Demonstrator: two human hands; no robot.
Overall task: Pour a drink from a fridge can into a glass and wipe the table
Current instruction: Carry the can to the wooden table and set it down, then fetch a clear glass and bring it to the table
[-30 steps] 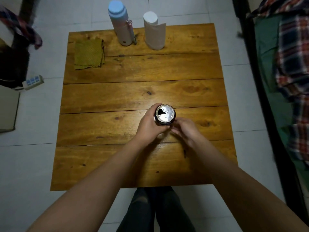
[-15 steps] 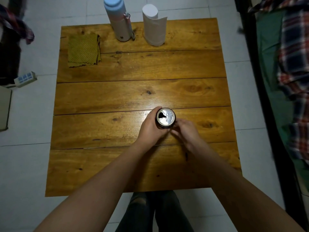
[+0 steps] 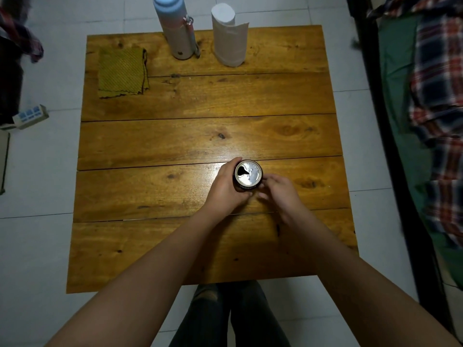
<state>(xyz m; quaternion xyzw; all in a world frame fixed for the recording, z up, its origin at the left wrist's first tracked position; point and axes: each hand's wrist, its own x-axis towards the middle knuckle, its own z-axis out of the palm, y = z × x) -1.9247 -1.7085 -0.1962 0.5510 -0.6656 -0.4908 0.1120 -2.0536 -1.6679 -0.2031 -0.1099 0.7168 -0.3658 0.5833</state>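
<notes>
A dark drink can stands upright on the wooden table, slightly right of centre. Its silver lid faces me and the mouth hole is open. My left hand grips the can's left side, fingers wrapped round it. My right hand lies just to the right of the can with loosely curled fingers, the fingertips close to its lower right side; I cannot tell whether they touch it. A folded green cloth lies at the table's far left. No glass is in view.
A flask with a blue lid and a white paper roll stand at the table's far edge. A bed with a plaid blanket runs along the right. A power strip lies on the floor at left.
The can stays in my left hand at the same spot. My right hand's fingers have eased slightly back from the can. The view has shifted a little toward the table.
</notes>
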